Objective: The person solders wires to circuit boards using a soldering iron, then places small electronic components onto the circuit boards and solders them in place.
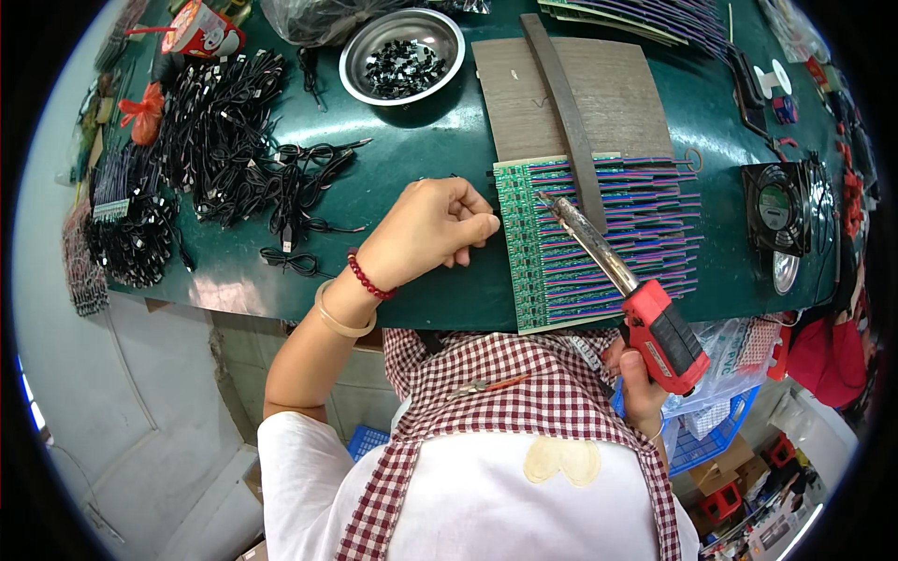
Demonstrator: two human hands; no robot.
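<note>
My right hand (pixel 642 391) grips a red-and-black soldering gun (pixel 662 338), its metal barrel slanting up and left. The tip is over the upper part of a panel of green circuit boards (pixel 526 252), though contact cannot be made out. Rows of thin coloured wires (pixel 622 266) run rightward from the boards. My left hand (pixel 435 224) is closed beside the panel's left edge, thumb and fingers together; anything pinched in them is hidden. A grey metal bar (pixel 561 103) lies over a brown board (pixel 519 103) and the upper wires.
Beyond my left hand stands a steel bowl (pixel 449 47) of small black parts. Bundles of black cables (pixel 224 140) and a red cup (pixel 201 33) occupy the left side. A small black fan (pixel 776 208) stands at the right, below a white spool (pixel 773 80). More wired boards (pixel 617 19) lie at the back.
</note>
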